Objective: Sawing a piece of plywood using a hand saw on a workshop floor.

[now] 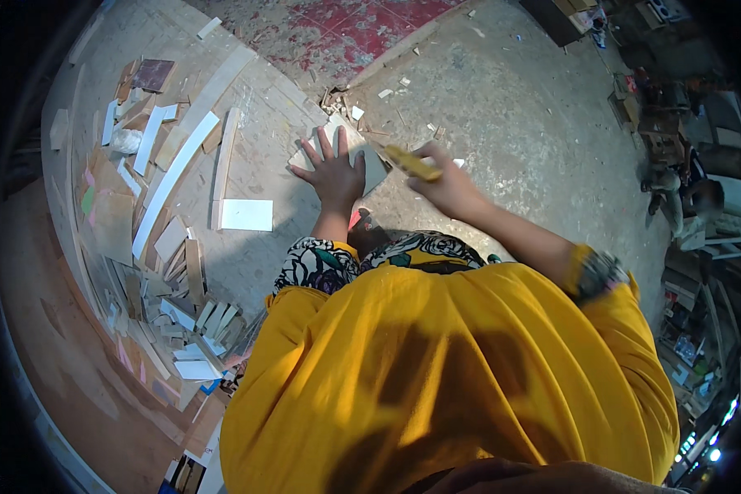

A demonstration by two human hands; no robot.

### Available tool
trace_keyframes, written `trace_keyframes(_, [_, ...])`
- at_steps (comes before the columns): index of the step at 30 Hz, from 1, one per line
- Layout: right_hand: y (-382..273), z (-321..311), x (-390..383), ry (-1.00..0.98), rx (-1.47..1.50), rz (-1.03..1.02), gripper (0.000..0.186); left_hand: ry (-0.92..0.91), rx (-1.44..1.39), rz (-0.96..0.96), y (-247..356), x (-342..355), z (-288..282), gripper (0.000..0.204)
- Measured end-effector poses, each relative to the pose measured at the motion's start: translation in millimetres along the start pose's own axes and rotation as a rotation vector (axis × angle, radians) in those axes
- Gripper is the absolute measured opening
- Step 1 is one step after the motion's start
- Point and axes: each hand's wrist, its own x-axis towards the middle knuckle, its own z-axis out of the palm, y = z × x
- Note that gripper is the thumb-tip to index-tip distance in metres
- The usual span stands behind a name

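Observation:
My left hand [334,173] lies with fingers spread on a pale flat board [375,169] on the floor, just above my lap. Beside it, my right hand [445,181] grips a yellow tool [407,160] at the board's right side; its working end is too blurred to make out. Small pale chips [356,113] lie around the board's top corner. A white piece [247,214] and a long narrow strip [226,156] are on the floor to the left of my left hand.
Curved white strips [173,185], offcuts [198,346] and a brown sheet [58,313] fill the left side. A red patch of floor [346,29] is at the top. Along the right edge are cluttered boxes [626,107] and a dark shape [704,193], possibly a person, too dim to tell.

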Motion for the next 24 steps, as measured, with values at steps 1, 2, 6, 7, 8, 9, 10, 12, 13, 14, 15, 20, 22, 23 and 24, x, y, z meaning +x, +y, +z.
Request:
trace_keyframes(1, [33, 29, 22, 0.010, -0.078, 0.046, 0.043, -0.011, -0.024, -0.011, 4, 1, 1, 0.063])
trace_keyframes(2, [68, 54, 37, 0.090, 0.018, 0.143, 0.044, -0.019, -0.043, -0.023, 6, 6, 4, 0.063])
trace_keyframes(6, [71, 8, 19, 0.038, 0.306, 0.263, 0.042, -0.048, -0.025, -0.032, 2, 4, 1, 0.062])
trace_keyframes(7, [75, 1, 18, 0.091, 0.410, 0.195, 0.039, -0.078, -0.020, -0.035, 1, 5, -2, 0.064])
trace_keyframes(8, [78, -5, 12, 0.115, 0.442, 0.162, 0.035, -0.080, -0.021, -0.036, 0, 3, -1, 0.064])
trace_keyframes(9, [64, -12, 5, 0.108, 0.343, 0.131, 0.033, -0.035, -0.031, -0.027, -1, 1, 2, 0.063])
trace_keyframes(10, [52, -17, -1, 0.102, 0.245, 0.101, 0.032, 0.008, -0.042, -0.015, -2, 0, 4, 0.063])
trace_keyframes(12, [37, -19, -8, 0.104, 0.392, 0.086, 0.031, 0.043, -0.051, 0.012, -3, -2, 9, 0.063])
trace_keyframes(13, [30, -17, -11, 0.105, 0.539, 0.069, 0.030, 0.078, -0.061, 0.038, -3, -1, 10, 0.062])
trace_keyframes(14, [25, -15, -14, 0.108, 0.539, 0.069, 0.030, 0.079, -0.062, 0.041, -4, -1, 11, 0.062])
trace_keyframes(15, [20, -13, -17, 0.094, 0.461, 0.023, 0.030, 0.058, -0.043, 0.035, -3, 0, 10, 0.062])
trace_keyframes(20, [2, -14, -28, 0.028, 0.361, 0.032, 0.030, 0.011, -0.029, 0.014, -2, 0, 3, 0.062])
trace_keyframes(22, [8, -10, -21, 0.020, 0.361, 0.035, 0.031, -0.017, -0.003, 0.003, 2, 1, 5, 0.062])
trace_keyframes(23, [10, -7, -11, 0.012, 0.369, 0.016, 0.032, -0.015, -0.007, 0.007, 3, 5, 5, 0.062])
trace_keyframes(24, [8, -4, -6, 0.002, 0.379, 0.003, 0.033, -0.023, 0.004, 0.002, 3, 6, 4, 0.062])
